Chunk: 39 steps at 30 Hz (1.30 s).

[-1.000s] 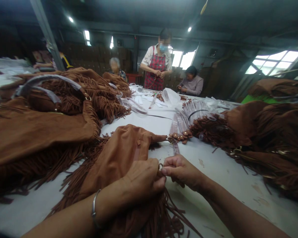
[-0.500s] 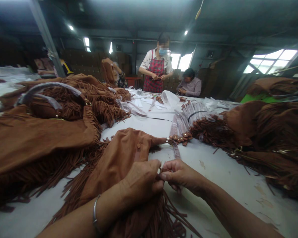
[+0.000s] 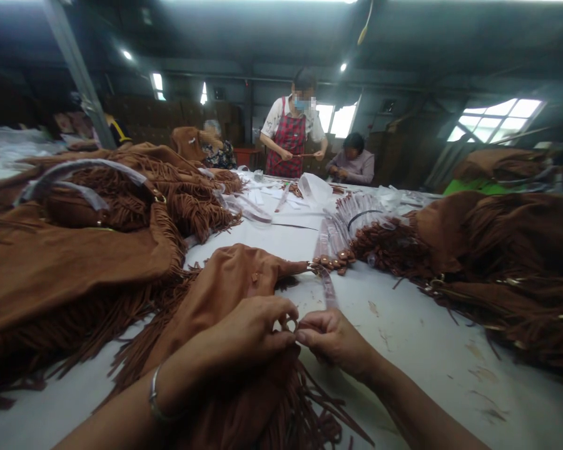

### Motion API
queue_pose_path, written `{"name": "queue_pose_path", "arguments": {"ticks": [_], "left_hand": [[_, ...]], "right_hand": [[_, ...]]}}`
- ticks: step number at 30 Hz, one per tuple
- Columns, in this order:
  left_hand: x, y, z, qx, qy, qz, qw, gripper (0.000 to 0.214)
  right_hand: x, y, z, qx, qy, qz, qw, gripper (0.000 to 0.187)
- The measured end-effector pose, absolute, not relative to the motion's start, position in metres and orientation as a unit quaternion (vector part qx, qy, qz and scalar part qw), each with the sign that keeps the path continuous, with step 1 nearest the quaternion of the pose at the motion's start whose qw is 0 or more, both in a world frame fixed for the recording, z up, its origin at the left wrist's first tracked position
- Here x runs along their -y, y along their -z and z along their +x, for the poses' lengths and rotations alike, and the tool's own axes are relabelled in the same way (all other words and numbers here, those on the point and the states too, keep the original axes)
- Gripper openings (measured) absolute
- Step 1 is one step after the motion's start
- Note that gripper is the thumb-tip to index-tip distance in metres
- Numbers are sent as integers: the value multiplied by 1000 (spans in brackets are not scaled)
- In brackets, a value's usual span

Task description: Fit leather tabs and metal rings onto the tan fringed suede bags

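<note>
A brown suede fringed bag (image 3: pixel 225 294) lies on the white table (image 3: pixel 417 337) right in front of me. My left hand (image 3: pixel 251 334) rests on the bag with its fingers pinched at a small metal ring on the bag's near corner. My right hand (image 3: pixel 331 340) meets it fingertip to fingertip, pinching the end of a plastic-wrapped strap (image 3: pixel 327 287) that runs back toward the bag's far corner. A bangle sits on my left wrist.
Piles of brown fringed bags lie at the left (image 3: pixel 75 244) and right (image 3: pixel 502 262). A bundle of wrapped straps (image 3: pixel 351 225) lies mid-table. Three people (image 3: pixel 293 134) work at the far end among plastic scraps.
My hands have shifted slightly left and nearer, fingers still working at the ring. The standing person at the far end now stretches a strap between both hands.
</note>
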<state>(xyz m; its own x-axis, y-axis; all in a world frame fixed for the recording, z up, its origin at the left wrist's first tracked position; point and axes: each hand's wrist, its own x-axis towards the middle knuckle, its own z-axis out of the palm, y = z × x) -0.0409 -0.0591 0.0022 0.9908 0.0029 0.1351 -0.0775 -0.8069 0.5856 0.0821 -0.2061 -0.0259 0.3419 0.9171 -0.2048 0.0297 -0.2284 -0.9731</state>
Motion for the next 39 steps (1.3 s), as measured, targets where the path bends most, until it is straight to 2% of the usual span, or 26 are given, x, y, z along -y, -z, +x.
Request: {"name": "queue_pose_path", "arguments": {"ticks": [3, 6, 10, 13, 16, 20, 26, 32, 39], "left_hand": [[53, -12, -32, 39, -63, 963, 259, 24], [58, -13, -26, 6, -58, 962, 266, 33], [79, -13, -37, -58, -94, 962, 251, 19], [95, -11, -48, -73, -85, 974, 197, 25], [103, -7, -49, -125, -98, 975, 153, 20], [104, -4, -42, -134, -64, 981, 126, 18], [105, -2, -41, -135, -20, 990, 39, 18], [94, 13, -41, -98, -6, 990, 105, 18], [75, 22, -43, -77, -24, 990, 114, 22]], "right_hand": [[206, 24, 78, 368, -446, -632, 517, 36], [210, 19, 78, 359, -447, -632, 521, 34], [214, 14, 80, 345, -447, -656, 501, 34], [210, 12, 77, 364, -384, -678, 510, 31], [205, 7, 72, 432, -268, -703, 498, 30], [204, -3, 71, 520, -202, -728, 398, 28], [202, -4, 80, 526, -247, -739, 341, 23], [190, -7, 84, 550, -255, -758, 243, 22], [151, -28, 94, 593, -299, -746, 46, 19]]}}
